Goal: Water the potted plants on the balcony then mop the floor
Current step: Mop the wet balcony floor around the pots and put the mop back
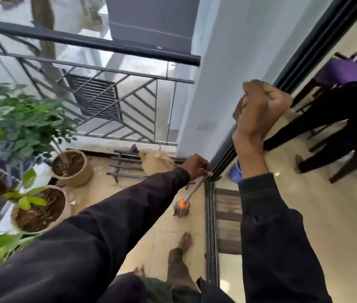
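My left hand (195,166) grips the metal mop handle (194,189) low down. The mop head (181,209), with an orange collar, rests on the beige balcony floor (158,243) beside the sliding door track (211,215). Higher up, my right hand (260,106) is a closed fist in line with the handle's top end, which it hides. Two beige pots of soil stand at the left, one farther (72,169) and one nearer (40,211), with leafy plants (24,123) above them.
A dark metal railing (90,44) bounds the balcony. A metal rack (127,165) and a tan object (155,160) lie at the far end. Indoors sit a striped mat (227,219), another person in dark clothes (326,119) and a purple chair (343,71). My bare foot (185,241) stands near the mop.
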Motion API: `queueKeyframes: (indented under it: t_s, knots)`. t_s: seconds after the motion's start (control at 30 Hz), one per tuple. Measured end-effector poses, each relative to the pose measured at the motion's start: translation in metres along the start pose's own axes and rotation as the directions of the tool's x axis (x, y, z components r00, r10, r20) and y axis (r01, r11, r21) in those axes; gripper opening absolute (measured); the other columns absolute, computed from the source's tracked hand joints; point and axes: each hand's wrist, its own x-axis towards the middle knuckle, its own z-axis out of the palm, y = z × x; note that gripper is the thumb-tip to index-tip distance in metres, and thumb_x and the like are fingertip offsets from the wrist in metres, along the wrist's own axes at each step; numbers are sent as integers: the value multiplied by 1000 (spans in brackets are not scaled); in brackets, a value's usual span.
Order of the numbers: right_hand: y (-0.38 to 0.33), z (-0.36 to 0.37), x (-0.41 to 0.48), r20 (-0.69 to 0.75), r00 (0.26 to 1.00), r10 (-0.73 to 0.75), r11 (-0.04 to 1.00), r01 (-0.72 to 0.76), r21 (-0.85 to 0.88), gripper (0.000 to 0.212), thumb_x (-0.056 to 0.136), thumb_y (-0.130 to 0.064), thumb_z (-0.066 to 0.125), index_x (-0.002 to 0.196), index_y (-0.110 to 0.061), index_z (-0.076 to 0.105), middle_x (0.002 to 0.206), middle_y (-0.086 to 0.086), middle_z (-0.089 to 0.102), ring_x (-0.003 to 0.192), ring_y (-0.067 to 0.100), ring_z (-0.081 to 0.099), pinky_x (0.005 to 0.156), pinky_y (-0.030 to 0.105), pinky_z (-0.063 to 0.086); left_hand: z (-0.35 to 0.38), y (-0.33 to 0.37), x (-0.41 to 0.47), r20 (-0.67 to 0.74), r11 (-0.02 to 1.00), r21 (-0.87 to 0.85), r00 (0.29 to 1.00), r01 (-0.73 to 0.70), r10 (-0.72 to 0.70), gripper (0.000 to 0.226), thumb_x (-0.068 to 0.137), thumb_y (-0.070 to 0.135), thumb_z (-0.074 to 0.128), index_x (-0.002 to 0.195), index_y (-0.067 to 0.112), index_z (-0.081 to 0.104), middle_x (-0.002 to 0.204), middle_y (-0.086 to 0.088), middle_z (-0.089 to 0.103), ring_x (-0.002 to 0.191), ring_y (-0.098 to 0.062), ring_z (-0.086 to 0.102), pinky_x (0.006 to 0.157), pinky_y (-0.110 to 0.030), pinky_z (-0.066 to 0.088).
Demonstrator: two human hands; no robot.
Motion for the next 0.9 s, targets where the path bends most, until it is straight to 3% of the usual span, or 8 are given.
queueKeyframes:
  t_s: [0.07,0.13,0.3,0.37,0.53,0.6,0.77,0.9]
  knots:
    - [6,-12,22,-31,999,-31,999,31,-11,40,76,0,61,48,-3,32,43,-1,26,41,14,21,49,23,21,13,10,28,13,999,-29,1000,-20,21,31,78,19,84,87,-9,72,75,-10,66,71,-15,53,72,-34,51]
    - [14,-23,48,-50,997,-61,998,60,-19,41,76,-1,62,49,-3,30,45,1,27,41,15,23,47,25,21,25,15,57,-8,997,-75,1000,-14,14,31,76,22,86,91,-4,76,85,-16,75,76,-15,61,78,-40,58]
    - [45,-46,110,-49,992,-112,992,109,-58,38,79,4,62,53,11,34,46,20,21,40,15,24,47,23,22,38,40,126,-47,993,-114,998,-35,30,18,79,9,86,91,-1,78,92,-17,78,81,-17,69,86,-45,61]
    - [59,-54,133,-23,993,-120,990,118,-83,39,79,4,62,52,9,35,45,15,25,40,16,26,46,26,23,41,51,151,-61,993,-113,998,-28,21,16,78,7,86,91,0,78,93,-16,78,88,-24,73,89,-46,60]
    - [99,-74,189,8,997,-77,991,77,-106,43,81,7,62,51,-5,34,43,1,30,41,17,26,43,34,23,42,66,209,-89,993,-122,996,-2,-9,20,79,8,87,94,-1,79,93,-16,78,81,-18,70,87,-41,59]
    - [117,-77,205,9,997,-71,988,72,-134,37,81,8,60,50,-1,41,41,-3,31,40,17,28,43,35,24,40,63,228,-95,991,-132,995,21,-33,21,80,11,87,95,0,79,93,-15,78,82,-23,71,88,-42,60]
    - [169,-85,228,36,999,-19,980,26,-196,36,80,7,58,50,7,38,42,16,29,38,31,25,41,39,23,30,51,256,-108,990,-120,991,70,-83,14,82,8,84,95,3,80,93,-15,79,80,-17,69,87,-41,60]
    - [200,-81,250,-2,999,49,980,-48,-191,35,80,6,56,52,7,35,43,17,26,41,27,22,41,39,22,24,43,275,-124,990,-95,985,104,-116,19,82,14,85,97,3,81,92,-14,79,78,-17,68,82,-37,58]
